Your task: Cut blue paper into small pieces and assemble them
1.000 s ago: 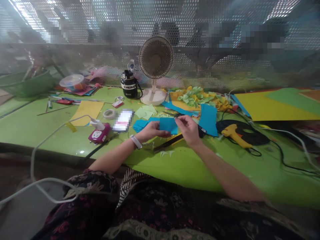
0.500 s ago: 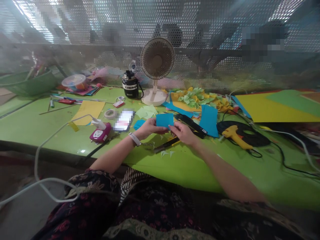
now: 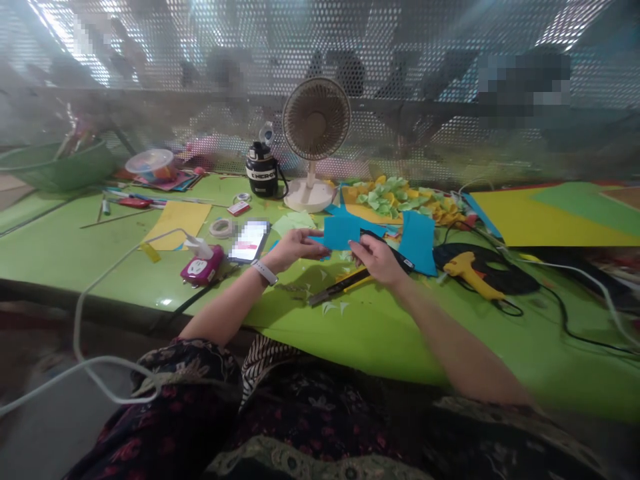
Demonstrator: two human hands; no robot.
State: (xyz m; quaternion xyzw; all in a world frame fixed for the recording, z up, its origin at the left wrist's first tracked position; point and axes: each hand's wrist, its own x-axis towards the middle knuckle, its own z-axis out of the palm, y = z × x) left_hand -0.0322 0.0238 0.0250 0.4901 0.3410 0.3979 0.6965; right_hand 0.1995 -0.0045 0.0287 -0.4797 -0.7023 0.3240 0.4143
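Both hands hold up a folded blue paper piece just above the green table. My left hand, with a white watch on the wrist, pinches its left edge. My right hand pinches its lower right corner. Directly under the hands lies a black-and-yellow utility knife among small paper scraps. Another blue paper sheet lies flat just right of my right hand.
A small desk fan and a black jar stand behind. A phone, pink power adapter, tape roll and yellow paper lie at left. A yellow glue gun with black cable, green-yellow paper flowers and large coloured sheets sit at right.
The hands lifted the blue piece and carried it slightly up and to the right. It now looks wider, with a flap sticking up on its left side.
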